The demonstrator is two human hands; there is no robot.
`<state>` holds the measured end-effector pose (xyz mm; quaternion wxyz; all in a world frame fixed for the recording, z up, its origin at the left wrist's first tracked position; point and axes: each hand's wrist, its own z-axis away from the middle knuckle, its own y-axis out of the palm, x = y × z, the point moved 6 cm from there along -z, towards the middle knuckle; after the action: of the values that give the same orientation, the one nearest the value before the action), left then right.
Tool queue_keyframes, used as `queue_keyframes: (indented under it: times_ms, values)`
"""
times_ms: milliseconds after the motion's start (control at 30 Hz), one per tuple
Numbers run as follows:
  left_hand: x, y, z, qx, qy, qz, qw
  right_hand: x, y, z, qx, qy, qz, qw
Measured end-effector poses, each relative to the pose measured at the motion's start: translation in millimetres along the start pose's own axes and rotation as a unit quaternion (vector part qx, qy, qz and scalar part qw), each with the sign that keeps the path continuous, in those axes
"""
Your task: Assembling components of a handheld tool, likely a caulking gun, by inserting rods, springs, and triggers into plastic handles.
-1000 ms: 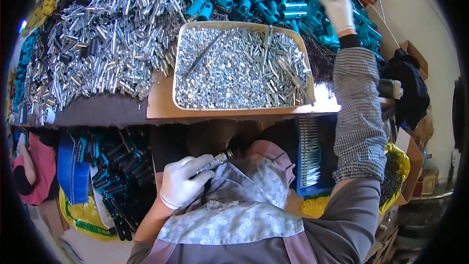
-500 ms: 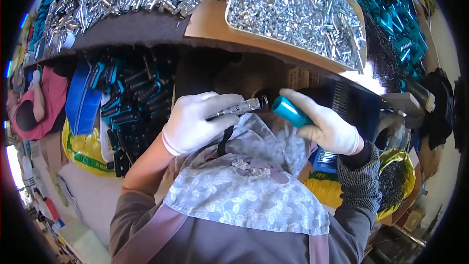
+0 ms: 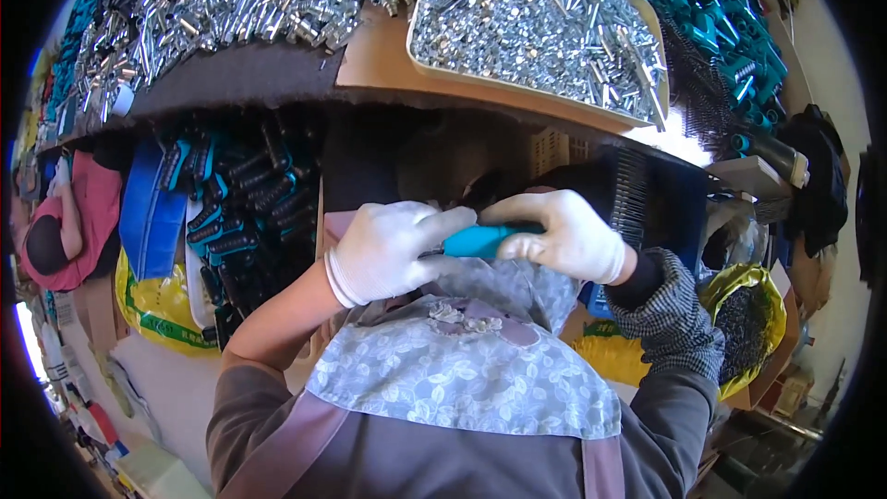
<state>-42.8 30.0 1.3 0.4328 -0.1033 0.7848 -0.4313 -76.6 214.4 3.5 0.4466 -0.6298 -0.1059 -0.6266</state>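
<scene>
One teal tube [image 3: 474, 242], held near one apron [image 3: 462, 383].
The right hand [image 3: 575, 236] clamps the tube; the left hand [image 3: 383, 248] pinches one metal part [image 3: 435, 250], mostly hidden; one tray [image 3: 413, 53] lies beyond.

Below the cream-rimmed rectangular tray [image 3: 499, 85], the left white fabric glove [image 3: 383, 254], the right white fabric glove [image 3: 580, 236] and the tubular casing's solid teal [image 3: 474, 242] show. Farther below the tray, the pale grey cloth apron [image 3: 462, 388] bears whitish leaves and mauve straps [image 3: 603, 471]; the woven sleeve cover [image 3: 672, 314] is black-and-white checked. Inside the tray, small metal pieces [image 3: 508, 23] gleam silver.
</scene>
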Motion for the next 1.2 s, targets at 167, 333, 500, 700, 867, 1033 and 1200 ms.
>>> queue_keyframes:
  times_ms: [167,333,500,700,867,1033,1200]
  values:
    - [-7.5,1.5,-1.7,0.007,0.024,0.012,1.0,-8.2,11.8,-0.6,0.071,0.109,-0.192,0.973]
    - [-11.6,-0.1,-7.9,0.065,-0.001,0.028,0.997,-4.1,9.9,0.7,0.087,0.114,-0.206,0.968]
    - [-13.9,8.5,-8.8,0.052,0.058,0.008,0.997,-11.9,16.2,1.8,0.112,0.121,-0.245,0.955]
    - [-15.6,16.7,-14.7,0.08,0.012,0.004,0.997,-3.1,19.4,-6.1,0.098,0.101,-0.198,0.97]
    - [-6.8,22.1,-13.1,0.033,0.035,0.003,0.999,1.9,10.0,-17.5,0.097,0.038,-0.016,0.994]
    - [-5.5,-1.2,-13.1,-0.071,-0.003,-0.019,0.997,44.6,-98.9,-61.4,-0.155,-0.091,0.265,0.947]
    - [-6.7,-9.6,-11.0,-0.056,-0.043,-0.004,0.997,0.4,-199.2,-113.3,-0.33,0.081,0.53,0.777]
